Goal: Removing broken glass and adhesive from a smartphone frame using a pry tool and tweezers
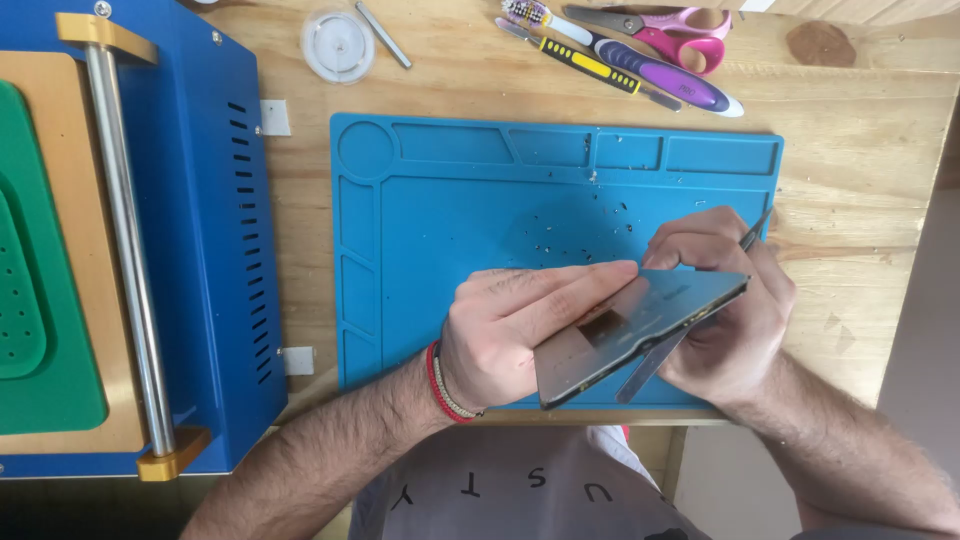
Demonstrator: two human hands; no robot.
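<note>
My left hand (pixel 515 325) grips a flat grey tablet-like panel (pixel 640 325), fingers laid across its top face, holding it tilted above the blue silicone work mat (pixel 420 250). My right hand (pixel 725 320) supports the panel's right edge and pinches thin metal tweezers (pixel 757 228) whose end pokes up past the fingers. A flat metal strip (pixel 650 365) sticks out from under the panel. Small dark bits (pixel 575 245) lie scattered on the mat just beyond the hands.
A large blue machine (pixel 215 230) with a steel roller bar (pixel 125 250) and green pad (pixel 40 300) fills the left. At the table's far edge lie a round clear lid (pixel 338 45), a yellow-black pry tool (pixel 590 68), a purple tool (pixel 665 80) and pink scissors (pixel 680 32).
</note>
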